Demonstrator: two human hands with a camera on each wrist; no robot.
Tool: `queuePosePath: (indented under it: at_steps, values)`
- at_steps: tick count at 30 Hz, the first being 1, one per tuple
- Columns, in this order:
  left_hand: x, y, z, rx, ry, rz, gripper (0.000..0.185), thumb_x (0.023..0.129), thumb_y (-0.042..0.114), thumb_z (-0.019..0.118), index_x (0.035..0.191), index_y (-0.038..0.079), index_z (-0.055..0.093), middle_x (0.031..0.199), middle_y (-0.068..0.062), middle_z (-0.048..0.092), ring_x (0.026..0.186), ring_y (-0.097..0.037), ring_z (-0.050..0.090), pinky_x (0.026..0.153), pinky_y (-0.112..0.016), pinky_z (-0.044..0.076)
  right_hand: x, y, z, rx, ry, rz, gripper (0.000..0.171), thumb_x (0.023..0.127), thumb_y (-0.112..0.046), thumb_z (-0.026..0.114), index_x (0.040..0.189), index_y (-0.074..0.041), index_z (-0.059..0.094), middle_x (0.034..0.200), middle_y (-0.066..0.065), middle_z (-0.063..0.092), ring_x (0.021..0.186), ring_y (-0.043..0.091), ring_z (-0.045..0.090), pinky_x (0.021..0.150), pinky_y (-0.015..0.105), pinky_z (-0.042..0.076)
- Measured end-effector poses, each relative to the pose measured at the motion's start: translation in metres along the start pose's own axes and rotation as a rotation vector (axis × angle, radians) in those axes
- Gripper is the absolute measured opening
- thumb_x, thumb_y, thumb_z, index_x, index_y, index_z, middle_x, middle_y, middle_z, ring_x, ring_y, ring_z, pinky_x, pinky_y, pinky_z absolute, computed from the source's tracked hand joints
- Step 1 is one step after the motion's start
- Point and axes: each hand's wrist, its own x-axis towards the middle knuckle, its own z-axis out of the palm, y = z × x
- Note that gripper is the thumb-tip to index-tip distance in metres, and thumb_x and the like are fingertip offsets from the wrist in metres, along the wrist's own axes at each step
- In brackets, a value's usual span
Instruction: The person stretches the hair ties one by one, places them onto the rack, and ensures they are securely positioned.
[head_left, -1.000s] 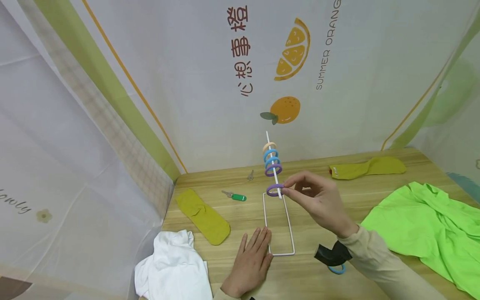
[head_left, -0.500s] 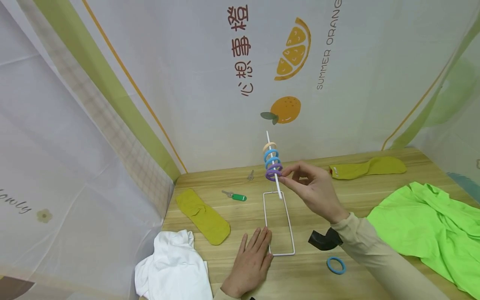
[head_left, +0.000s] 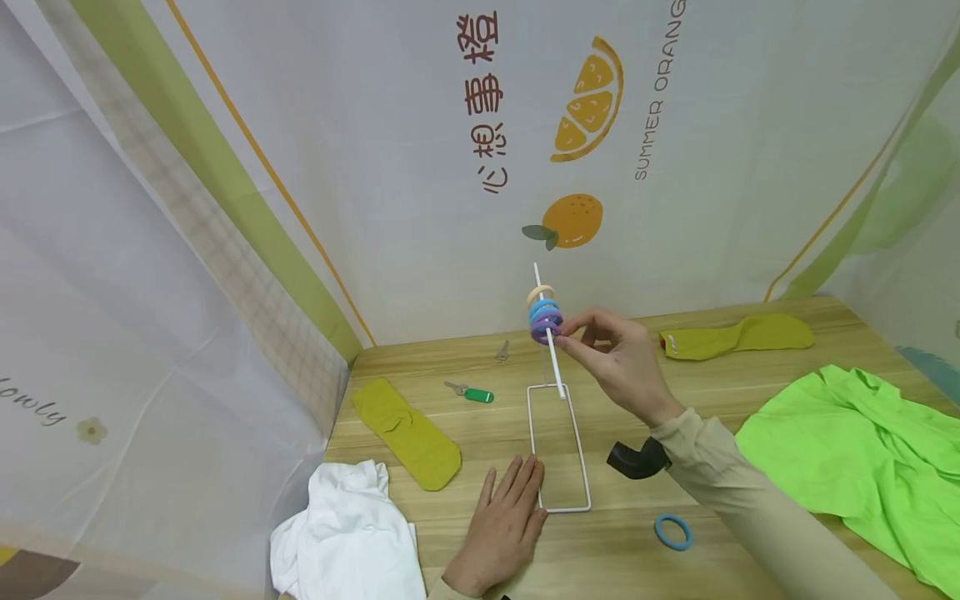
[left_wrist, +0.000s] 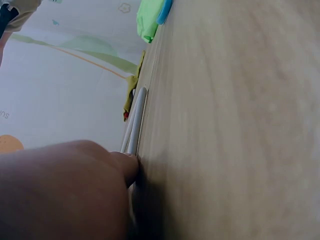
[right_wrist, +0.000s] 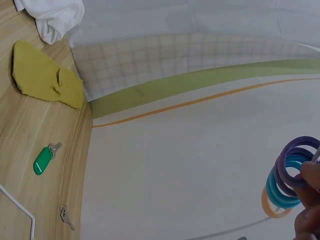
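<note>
A white wire stand has a rectangular base [head_left: 582, 454] on the table and a raised rod [head_left: 557, 372] pointing up and away. Threaded on that rod are a cream ring [head_left: 542, 291], two blue rings [head_left: 534, 311] and two purple rings, bunched together. My right hand [head_left: 626, 362] pinches the nearest purple ring [right_wrist: 286, 172] between thumb and finger. Flat on the table, my left hand [head_left: 501, 527] rests its straight fingers at the base's left side. In the left wrist view part of the left hand [left_wrist: 65, 190] lies beside the white base wire [left_wrist: 136, 122].
A loose blue ring [head_left: 673, 532] lies at the front right. Yellow socks [head_left: 408, 433], keys with a green tag [head_left: 478, 396], a small key [head_left: 502, 351], a white cloth [head_left: 348, 533] and a bright green cloth [head_left: 847, 458] lie around. A printed curtain [head_left: 420, 208] stands behind.
My right hand has slid the purple ring up the rod, away from the near end, against the other rings, which are now closer together. The left hand has stayed in place.
</note>
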Motion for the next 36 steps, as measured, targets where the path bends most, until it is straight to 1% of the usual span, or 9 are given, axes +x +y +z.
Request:
queuePosePath:
  at_steps: [3,13,21,26,29,30,32,34,36]
  values:
    - [0.000,0.000,0.000,0.000,0.003,0.000,0.053,0.111,0.032,0.040,0.158,0.008,0.039,0.165,-0.006,0.038,0.152,-0.026,0.036,0.118,-0.058,0.030,0.002,0.004,0.000,-0.025,0.000,0.007,0.012,0.088,0.005,0.076,0.091,-0.006,0.074,0.077,0.001,0.066,0.057,0.007,0.047,0.047,0.019,0.039]
    - [0.001,0.002,0.001,-0.029,-0.023,-0.019,0.054,0.111,0.033,0.038,0.159,0.009,0.037,0.166,-0.006,0.036,0.154,-0.027,0.034,0.119,-0.059,0.028,0.009,0.012,0.000,-0.072,0.017,0.018,0.009,0.087,0.003,0.078,0.090,-0.005,0.073,0.081,0.006,0.068,0.058,0.009,0.049,0.050,0.021,0.040]
    - [0.001,0.001,0.001,-0.021,-0.022,-0.012,0.054,0.111,0.034,0.038,0.159,0.009,0.037,0.166,-0.006,0.036,0.154,-0.027,0.034,0.119,-0.058,0.029,0.009,0.016,0.000,-0.055,0.022,0.019,0.009,0.088,0.002,0.078,0.091,-0.006,0.073,0.083,0.004,0.070,0.058,0.009,0.050,0.051,0.021,0.041]
    - [0.001,0.000,0.001,-0.021,-0.018,-0.012,0.055,0.111,0.033,0.039,0.159,0.008,0.037,0.167,-0.006,0.035,0.154,-0.027,0.034,0.119,-0.058,0.028,0.005,0.017,-0.001,-0.029,0.018,0.007,0.013,0.088,0.006,0.076,0.093,-0.006,0.074,0.089,0.011,0.072,0.058,0.009,0.051,0.051,0.020,0.041]
    - [0.000,-0.001,0.001,-0.026,-0.018,-0.013,0.055,0.111,0.033,0.040,0.159,0.008,0.037,0.167,-0.006,0.035,0.154,-0.027,0.033,0.119,-0.058,0.027,-0.002,0.018,-0.006,-0.025,0.009,0.020,0.014,0.088,0.007,0.075,0.094,-0.005,0.075,0.091,0.013,0.074,0.058,0.009,0.054,0.051,0.020,0.042]
    - [0.000,-0.001,0.001,-0.028,-0.018,-0.014,0.055,0.111,0.033,0.040,0.159,0.009,0.037,0.167,-0.006,0.035,0.154,-0.027,0.033,0.119,-0.058,0.026,-0.006,0.018,-0.008,-0.036,0.003,0.036,0.013,0.088,0.006,0.075,0.094,-0.006,0.075,0.090,0.012,0.073,0.058,0.009,0.054,0.051,0.020,0.042]
    - [0.000,-0.001,0.002,-0.021,-0.016,-0.014,0.055,0.111,0.034,0.040,0.160,0.009,0.036,0.167,-0.005,0.035,0.154,-0.026,0.033,0.119,-0.057,0.026,-0.016,0.020,-0.015,-0.073,-0.029,0.081,0.011,0.089,0.003,0.076,0.095,-0.007,0.075,0.082,0.008,0.071,0.056,0.009,0.053,0.050,0.021,0.041]
    - [0.000,-0.001,0.002,-0.013,-0.013,-0.013,0.055,0.111,0.034,0.040,0.160,0.009,0.036,0.167,-0.005,0.035,0.154,-0.026,0.033,0.120,-0.057,0.026,-0.028,0.024,-0.024,-0.129,-0.091,0.141,0.008,0.090,-0.002,0.076,0.094,-0.009,0.074,0.074,0.003,0.067,0.056,0.007,0.051,0.048,0.022,0.039]
    - [0.000,-0.001,0.003,-0.007,-0.008,-0.011,0.055,0.111,0.034,0.040,0.160,0.009,0.036,0.167,-0.005,0.035,0.154,-0.026,0.033,0.120,-0.057,0.027,-0.042,0.030,-0.034,-0.194,-0.186,0.197,0.006,0.091,-0.007,0.077,0.093,-0.012,0.074,0.072,-0.002,0.065,0.056,0.005,0.050,0.048,0.022,0.039]
